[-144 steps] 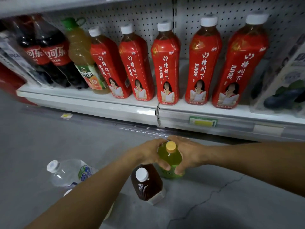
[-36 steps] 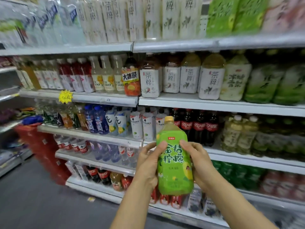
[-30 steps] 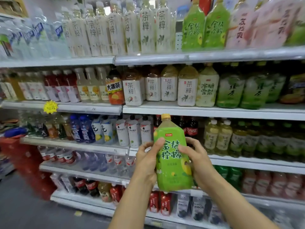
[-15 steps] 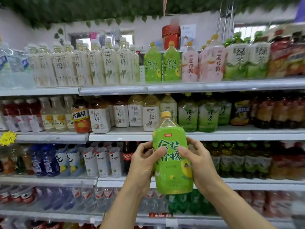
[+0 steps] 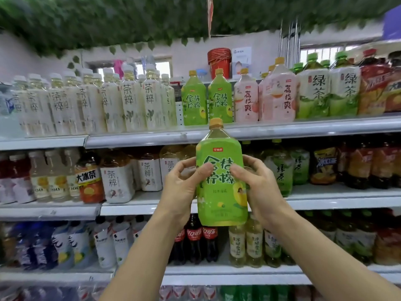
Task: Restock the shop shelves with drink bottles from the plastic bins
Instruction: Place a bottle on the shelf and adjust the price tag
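I hold a large green-labelled drink bottle (image 5: 220, 198) with a yellow cap upright in front of the shelves. My left hand (image 5: 181, 187) grips its left side and my right hand (image 5: 258, 187) grips its right side, thumbs across the label. Its cap reaches the edge of the top shelf (image 5: 303, 127). Two matching green bottles (image 5: 207, 101) stand on that top shelf, straight above the held one.
Pale tea bottles (image 5: 130, 103) fill the top shelf's left, pink (image 5: 275, 94) and green tea bottles (image 5: 325, 90) its right. The middle shelf (image 5: 152, 205) and lower shelf (image 5: 217, 272) are packed with teas, colas and water. Leafy garland hangs overhead.
Both hands lifted the green bottle from the floor up to shelf height. My view has tilted upward from the lower shelves to the top shelf, and the bottle has risen with it.
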Demonstrator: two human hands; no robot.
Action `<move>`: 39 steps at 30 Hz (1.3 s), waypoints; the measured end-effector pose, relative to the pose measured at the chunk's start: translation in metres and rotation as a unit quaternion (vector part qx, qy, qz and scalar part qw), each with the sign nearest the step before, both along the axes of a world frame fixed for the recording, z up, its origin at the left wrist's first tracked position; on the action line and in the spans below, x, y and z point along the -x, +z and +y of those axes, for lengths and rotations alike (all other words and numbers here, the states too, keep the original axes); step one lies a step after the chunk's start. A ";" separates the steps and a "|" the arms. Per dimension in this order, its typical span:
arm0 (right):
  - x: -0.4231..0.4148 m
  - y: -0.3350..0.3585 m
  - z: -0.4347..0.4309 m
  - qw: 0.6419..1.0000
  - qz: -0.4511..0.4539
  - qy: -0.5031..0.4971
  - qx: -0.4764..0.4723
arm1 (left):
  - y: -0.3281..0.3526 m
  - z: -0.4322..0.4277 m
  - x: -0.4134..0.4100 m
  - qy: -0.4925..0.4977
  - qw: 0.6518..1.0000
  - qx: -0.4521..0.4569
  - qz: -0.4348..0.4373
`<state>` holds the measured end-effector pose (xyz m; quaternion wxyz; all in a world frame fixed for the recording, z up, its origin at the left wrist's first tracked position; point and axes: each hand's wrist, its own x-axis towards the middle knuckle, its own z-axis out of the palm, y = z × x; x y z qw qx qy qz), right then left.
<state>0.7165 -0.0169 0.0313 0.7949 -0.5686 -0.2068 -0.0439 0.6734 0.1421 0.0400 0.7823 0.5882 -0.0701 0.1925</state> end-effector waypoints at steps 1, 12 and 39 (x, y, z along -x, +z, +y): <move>-0.007 0.006 0.004 1.000 -0.005 0.002 0.000 | 0.006 0.005 -0.007 0.001 1.000 -0.002 -0.006; -0.102 0.115 0.071 0.995 -0.099 0.009 -0.028 | 0.115 0.065 -0.091 0.030 0.993 -0.054 -0.102; -0.225 0.176 0.111 0.987 -0.144 0.060 0.032 | 0.163 0.121 -0.226 -0.001 0.982 -0.102 -0.158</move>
